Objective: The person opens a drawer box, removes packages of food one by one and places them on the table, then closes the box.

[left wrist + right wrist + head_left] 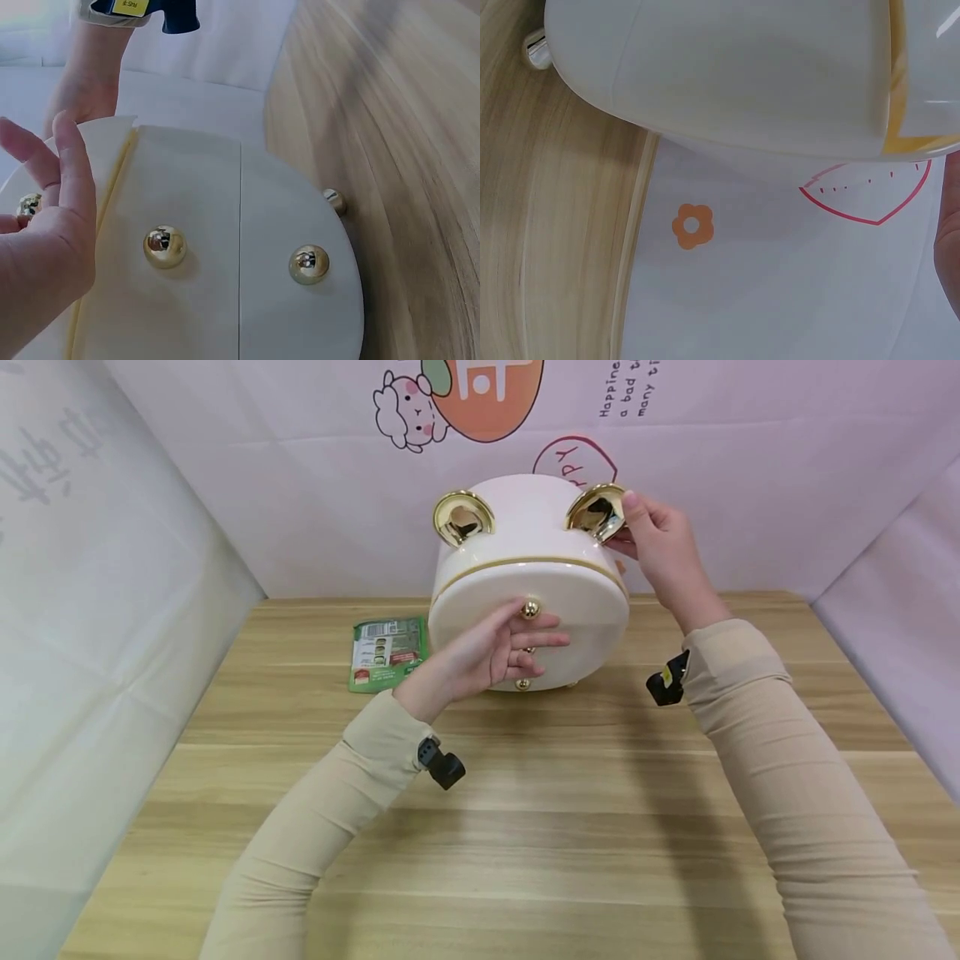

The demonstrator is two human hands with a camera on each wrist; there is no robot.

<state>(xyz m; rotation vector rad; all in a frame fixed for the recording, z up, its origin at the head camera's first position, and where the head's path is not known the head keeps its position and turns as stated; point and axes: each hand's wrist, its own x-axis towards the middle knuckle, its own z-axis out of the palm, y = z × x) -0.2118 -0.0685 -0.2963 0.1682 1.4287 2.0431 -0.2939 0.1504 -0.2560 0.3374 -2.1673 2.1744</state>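
Right hand (667,547) pinches the rim of the right ear (600,514), thumb in front; the left hand (491,652) has its fingers spread and mostly extended, its thumb beside the top knob (530,609); whether it grips that knob I cannot tell. Smooth white cloth (300,502), creased and printed, walls the back and sides. Before it spreads the table (465,877), pale striped wood, reaching wide between the box and the person. The box (517,518), glossy white with a rounded oval front, stands near the table's back edge, close to the cloth. A flat green packet (387,672) lies just beside it on the left. The left ear (463,518) is polished gold, cupped like its twin. A thin gold band (116,180) crosses the front; below sit the round, mirror-bright middle knob (164,247) and bottom knob (309,264), parted by a fine seam.
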